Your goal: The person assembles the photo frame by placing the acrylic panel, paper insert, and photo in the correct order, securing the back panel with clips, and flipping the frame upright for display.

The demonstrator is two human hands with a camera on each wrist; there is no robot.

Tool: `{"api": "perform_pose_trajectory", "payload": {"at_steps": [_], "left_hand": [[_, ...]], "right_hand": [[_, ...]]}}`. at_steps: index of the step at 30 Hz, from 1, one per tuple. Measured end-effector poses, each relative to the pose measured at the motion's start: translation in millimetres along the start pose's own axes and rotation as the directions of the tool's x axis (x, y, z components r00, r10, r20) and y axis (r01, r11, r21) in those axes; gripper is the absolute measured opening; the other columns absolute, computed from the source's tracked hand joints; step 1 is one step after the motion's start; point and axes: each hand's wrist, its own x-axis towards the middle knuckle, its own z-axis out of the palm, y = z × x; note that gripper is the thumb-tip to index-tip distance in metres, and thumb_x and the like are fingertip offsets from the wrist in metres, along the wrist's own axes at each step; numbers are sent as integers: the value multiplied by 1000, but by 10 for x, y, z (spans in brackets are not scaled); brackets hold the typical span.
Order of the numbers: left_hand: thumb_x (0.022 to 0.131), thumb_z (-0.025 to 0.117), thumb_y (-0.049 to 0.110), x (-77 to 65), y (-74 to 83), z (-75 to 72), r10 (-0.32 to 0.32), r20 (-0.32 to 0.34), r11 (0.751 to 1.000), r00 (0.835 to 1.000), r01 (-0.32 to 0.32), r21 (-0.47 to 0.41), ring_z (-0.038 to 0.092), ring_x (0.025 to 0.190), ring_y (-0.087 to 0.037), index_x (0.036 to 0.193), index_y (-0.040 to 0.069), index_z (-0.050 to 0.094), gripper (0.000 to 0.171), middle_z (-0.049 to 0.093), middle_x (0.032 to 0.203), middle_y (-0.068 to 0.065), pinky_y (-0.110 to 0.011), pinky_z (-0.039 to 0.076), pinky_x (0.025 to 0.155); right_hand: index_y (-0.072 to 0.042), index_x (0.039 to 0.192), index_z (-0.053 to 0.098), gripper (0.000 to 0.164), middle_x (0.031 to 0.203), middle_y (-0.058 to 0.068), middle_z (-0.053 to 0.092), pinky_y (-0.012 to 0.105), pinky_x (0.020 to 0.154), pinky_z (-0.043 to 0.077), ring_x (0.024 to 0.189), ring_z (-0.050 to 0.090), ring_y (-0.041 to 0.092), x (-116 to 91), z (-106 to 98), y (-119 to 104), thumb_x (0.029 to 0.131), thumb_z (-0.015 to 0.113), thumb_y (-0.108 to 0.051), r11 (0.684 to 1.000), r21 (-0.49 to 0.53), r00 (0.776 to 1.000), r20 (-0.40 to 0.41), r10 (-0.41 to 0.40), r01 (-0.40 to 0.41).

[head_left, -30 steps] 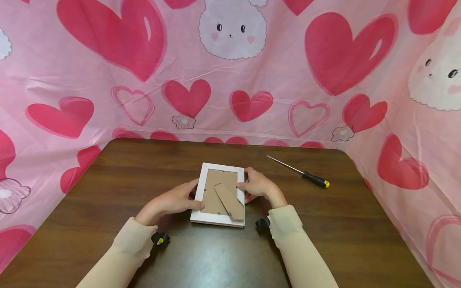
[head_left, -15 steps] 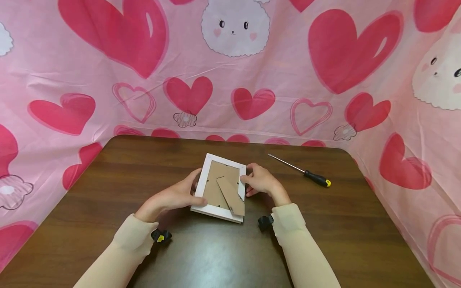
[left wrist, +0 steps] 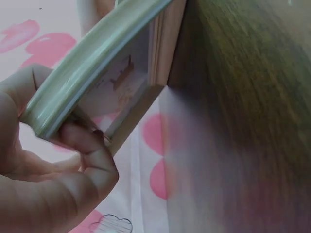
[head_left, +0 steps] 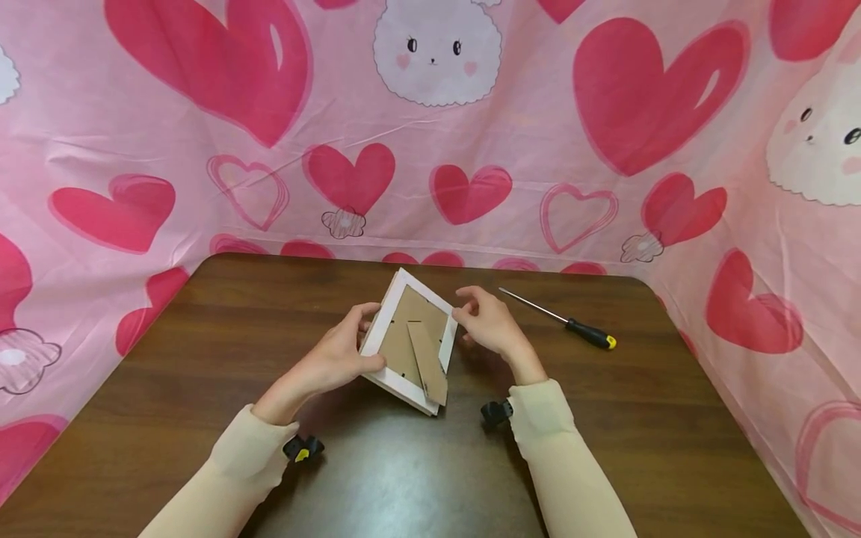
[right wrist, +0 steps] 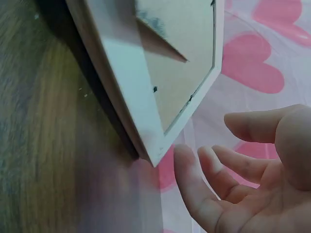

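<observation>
A white picture frame [head_left: 388,323] is tilted up on the table, its brown backing board [head_left: 397,345] facing me. A cardboard easel stand [head_left: 428,362] slants across that back. My left hand [head_left: 341,350] grips the frame's left side, thumb on the back border and fingers behind. In the left wrist view, the fingers wrap around the edge of the frame [left wrist: 97,65], and part of its glazed front shows. At the frame's right side is my right hand [head_left: 489,321], fingers loosely bent. The right wrist view has this hand [right wrist: 243,184] apart from the frame's corner, holding nothing.
Behind my right hand lies a screwdriver [head_left: 588,334] with a black and yellow handle, its shaft pointing to the back left. A pink cloth [head_left: 403,194] printed with hearts hangs around the brown wooden table [head_left: 605,433].
The picture frame has gone from nearly flat to tilted, its left side raised and turned by my left hand. My right hand has loosened from the right edge.
</observation>
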Motion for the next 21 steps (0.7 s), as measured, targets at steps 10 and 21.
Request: {"api": "perform_pose_trajectory", "payload": {"at_steps": [10,21], "left_hand": [[84,75,1,-35,85,-39,97,-102,994,990,-91,61,67,104,-28,153,6,44,76,62,134,-18,-39,55,84],[82,76,1,-65,163,-38,205,-93,975,974,-195,104,62,103,-25,154,8,46,78,59,135,-13,-40,54,86]], "right_hand": [[-4,148,54,46,106,17,66,44,78,63,83,74,44,-13,-30,-93,104,66,-16,998,55,999,-37,-29,31],[-4,149,53,48,109,19,64,54,83,62,83,73,33,-38,-49,-147,104,67,-13,992,119,998,-52,-29,35]]}}
